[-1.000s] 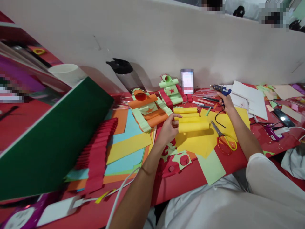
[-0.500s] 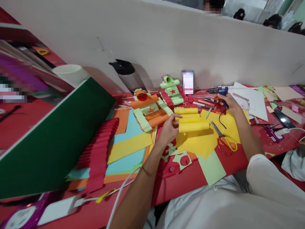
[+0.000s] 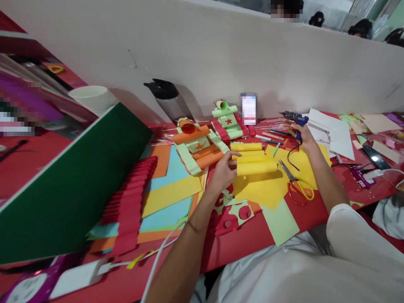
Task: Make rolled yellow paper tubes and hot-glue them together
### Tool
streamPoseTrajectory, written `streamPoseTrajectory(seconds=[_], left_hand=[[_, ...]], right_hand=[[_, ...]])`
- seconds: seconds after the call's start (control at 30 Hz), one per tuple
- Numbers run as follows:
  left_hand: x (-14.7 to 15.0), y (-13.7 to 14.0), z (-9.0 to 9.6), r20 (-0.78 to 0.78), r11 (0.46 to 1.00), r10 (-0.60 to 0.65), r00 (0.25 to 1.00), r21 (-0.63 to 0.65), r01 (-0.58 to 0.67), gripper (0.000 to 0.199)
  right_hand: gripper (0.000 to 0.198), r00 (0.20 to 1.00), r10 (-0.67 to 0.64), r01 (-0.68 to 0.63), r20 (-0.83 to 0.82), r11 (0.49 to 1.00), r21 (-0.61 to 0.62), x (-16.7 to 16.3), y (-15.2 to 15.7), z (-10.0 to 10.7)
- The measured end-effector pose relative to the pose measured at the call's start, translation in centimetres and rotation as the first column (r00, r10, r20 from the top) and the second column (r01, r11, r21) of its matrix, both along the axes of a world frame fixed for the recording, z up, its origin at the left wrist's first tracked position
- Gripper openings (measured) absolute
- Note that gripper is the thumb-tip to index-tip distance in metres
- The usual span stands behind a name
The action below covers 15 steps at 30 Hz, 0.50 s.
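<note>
My left hand is closed on the left end of a rolled yellow paper piece, holding it over yellow paper sheets. My right hand grips a blue glue gun, its nozzle pointing left and its black cord hanging below. Scissors with one red and one yellow handle lie between my hands. Behind my left hand stands an orange and green paper figure. Farther back is a green and red paper figure with a star.
A phone leans on the white partition. A bottle stands at the back, and a green board slants up at the left. Coloured sheets and red crepe paper lie beside it. White sheets are at right.
My right hand has lifted the glue gun slightly and turned it, so the nozzle now points left. My left hand and the yellow roll have stayed put.
</note>
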<state>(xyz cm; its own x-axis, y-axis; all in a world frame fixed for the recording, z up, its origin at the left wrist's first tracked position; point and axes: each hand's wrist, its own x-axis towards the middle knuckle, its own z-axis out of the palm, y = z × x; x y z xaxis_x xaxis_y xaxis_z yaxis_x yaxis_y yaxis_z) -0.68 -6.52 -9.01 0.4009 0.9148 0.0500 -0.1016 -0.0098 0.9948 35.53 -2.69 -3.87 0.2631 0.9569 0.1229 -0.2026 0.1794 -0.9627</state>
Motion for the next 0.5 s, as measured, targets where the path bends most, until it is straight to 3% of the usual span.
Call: streamPoseTrajectory(seconds=[0.17, 0.37, 0.5], left_hand=[[0.05, 0.01, -0.01, 0.005, 0.999, -0.023, 1.0, -0.028, 0.023, 0.059], [-0.06, 0.19, -0.45, -0.027, 1.0, -0.009, 1.0, 0.005, 0.009, 0.056], [-0.06, 0.24, -0.65, -0.022, 1.0, -0.013, 1.0, -0.002, 0.013, 0.057]], right_hand=[[0.028, 0.999, 0.007, -0.005, -0.045, 0.999, 0.053, -0.08, 0.17, -0.34], [0.029, 0.995, -0.1, 0.099, -0.01, 0.993, -0.057, 0.08, 0.07, -0.24], [0.033, 0.996, -0.079, 0.081, 0.029, 0.993, -0.081, -0.01, -0.53, 0.33]])
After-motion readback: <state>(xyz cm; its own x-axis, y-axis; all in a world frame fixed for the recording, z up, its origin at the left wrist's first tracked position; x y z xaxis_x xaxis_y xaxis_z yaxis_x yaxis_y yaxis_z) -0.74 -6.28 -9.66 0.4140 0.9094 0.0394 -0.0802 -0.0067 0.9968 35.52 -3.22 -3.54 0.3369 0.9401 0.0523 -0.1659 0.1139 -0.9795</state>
